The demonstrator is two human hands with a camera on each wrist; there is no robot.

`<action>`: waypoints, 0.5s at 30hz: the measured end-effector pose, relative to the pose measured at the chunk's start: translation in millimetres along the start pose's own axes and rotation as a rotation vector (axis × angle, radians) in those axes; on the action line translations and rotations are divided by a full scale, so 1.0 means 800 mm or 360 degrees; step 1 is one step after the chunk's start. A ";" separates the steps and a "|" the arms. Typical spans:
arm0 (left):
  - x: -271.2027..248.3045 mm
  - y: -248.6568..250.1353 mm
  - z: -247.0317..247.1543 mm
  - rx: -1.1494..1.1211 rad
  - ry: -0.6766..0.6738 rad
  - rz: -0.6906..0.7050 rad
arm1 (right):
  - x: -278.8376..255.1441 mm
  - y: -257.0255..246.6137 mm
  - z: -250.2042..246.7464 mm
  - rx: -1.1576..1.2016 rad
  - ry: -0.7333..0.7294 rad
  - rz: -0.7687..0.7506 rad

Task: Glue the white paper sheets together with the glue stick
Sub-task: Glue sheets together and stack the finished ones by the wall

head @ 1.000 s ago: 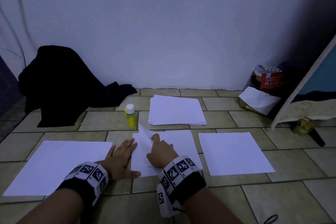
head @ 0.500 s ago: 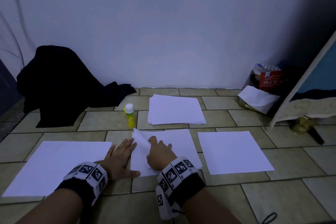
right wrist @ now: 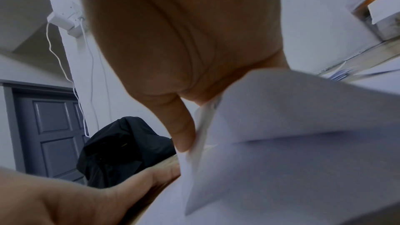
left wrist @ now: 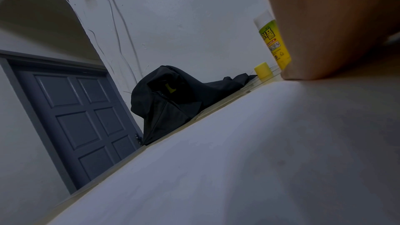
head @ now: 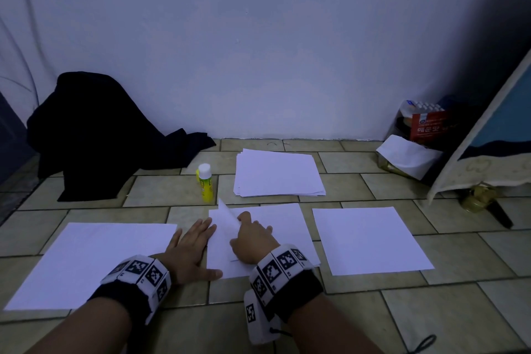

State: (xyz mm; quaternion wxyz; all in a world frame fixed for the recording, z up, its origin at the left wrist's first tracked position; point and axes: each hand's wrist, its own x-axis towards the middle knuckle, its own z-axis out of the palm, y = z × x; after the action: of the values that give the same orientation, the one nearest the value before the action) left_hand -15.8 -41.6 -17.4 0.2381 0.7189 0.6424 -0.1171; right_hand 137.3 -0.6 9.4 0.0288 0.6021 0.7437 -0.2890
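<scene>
Two white sheets [head: 287,227] lie stacked on the tiled floor in front of me. My right hand [head: 241,221] pinches the top sheet's far left corner [head: 227,214] and holds it lifted; in the right wrist view the thumb [right wrist: 184,134] presses on the raised flap [right wrist: 292,143]. My left hand [head: 192,247] lies flat with fingers spread, its thumb on the sheets' left edge. The yellow glue stick [head: 205,185] stands upright just beyond the hands, seen also as the glue stick [left wrist: 273,40] with its yellow cap [left wrist: 263,72] on the floor beside it.
A pile of white paper [head: 277,172] lies behind the glue stick's right. Single sheets lie at the left [head: 86,261] and the right [head: 370,238]. A black cloth [head: 100,135] is heaped at the wall, and boxes [head: 425,126] stand in the right corner.
The lifted corner dipped and folded half a second ago and now stands up again in my right hand's pinch. My left hand has stayed flat in place.
</scene>
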 end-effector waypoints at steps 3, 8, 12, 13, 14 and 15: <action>-0.001 0.002 0.000 0.0012 0.0017 -0.0003 | -0.003 -0.003 -0.001 -0.0044 0.0003 -0.0001; -0.001 0.002 0.000 0.0004 0.0035 0.0008 | -0.006 -0.008 0.001 -0.0103 0.0017 0.0034; -0.001 0.001 0.000 0.0013 0.0015 0.0010 | -0.006 -0.009 -0.001 -0.0088 0.0008 0.0055; -0.002 0.002 -0.001 0.0015 0.0016 0.0006 | -0.006 -0.010 -0.001 -0.0095 0.0009 0.0059; -0.003 0.004 -0.001 0.0018 0.0023 0.0003 | -0.007 -0.010 -0.001 -0.0102 0.0007 0.0060; -0.003 0.005 -0.002 0.0021 0.0029 0.0001 | -0.007 -0.010 0.000 -0.0106 0.0002 0.0056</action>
State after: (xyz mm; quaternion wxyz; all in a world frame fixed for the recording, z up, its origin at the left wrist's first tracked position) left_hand -12.5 -43.5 -14.0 0.2275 0.7217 0.6435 -0.1149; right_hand 131.5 -6.2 15.1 0.0534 0.6140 0.7422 -0.2631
